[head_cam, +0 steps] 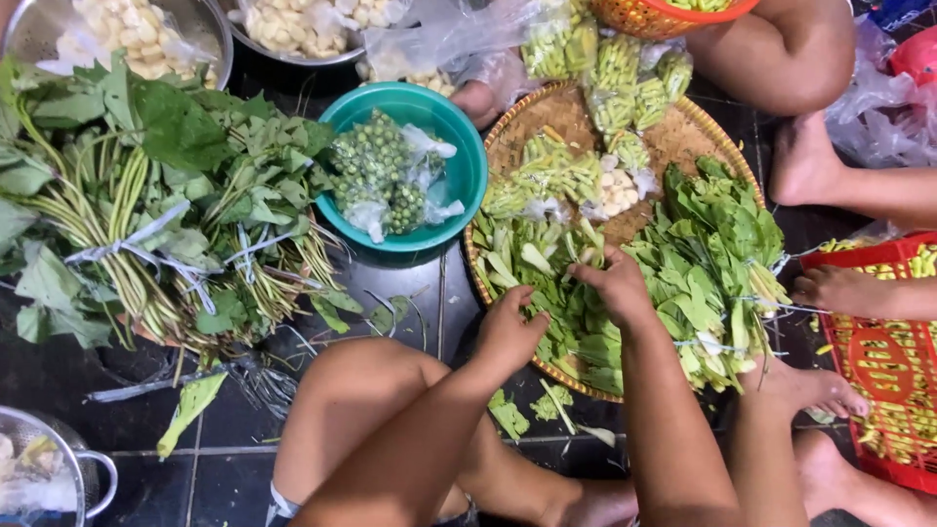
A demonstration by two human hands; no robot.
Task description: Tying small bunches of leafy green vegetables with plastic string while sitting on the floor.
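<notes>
Your left hand [509, 332] curls loosely, fingers bent down onto the cut green leaves [547, 283] at the near edge of the round woven tray [703, 137]; whether it actually pinches a leaf, you cannot tell. Your right hand [617, 285] sits just beside it to the right, fingers closed on a small clump of the same leaves, thumb tucked under. Both hands rest on the pile, close together but not touching.

Right of your right hand lie bundles of leafy greens [717, 254] tied with pale string, stems hanging over the tray rim. Beyond your hands, on the far part of the tray, small clear bags of green beans [625, 88]. Left of your left hand and beyond it, a teal plastic bowl [467, 166] holds bagged green peas [376, 166]. Far left, a big heap of tied long-stemmed greens [146, 205] on the dark tiled floor [234, 459]. Right of the tray, a red plastic crate [883, 361], another person's foot [839, 289] at its edge.
</notes>
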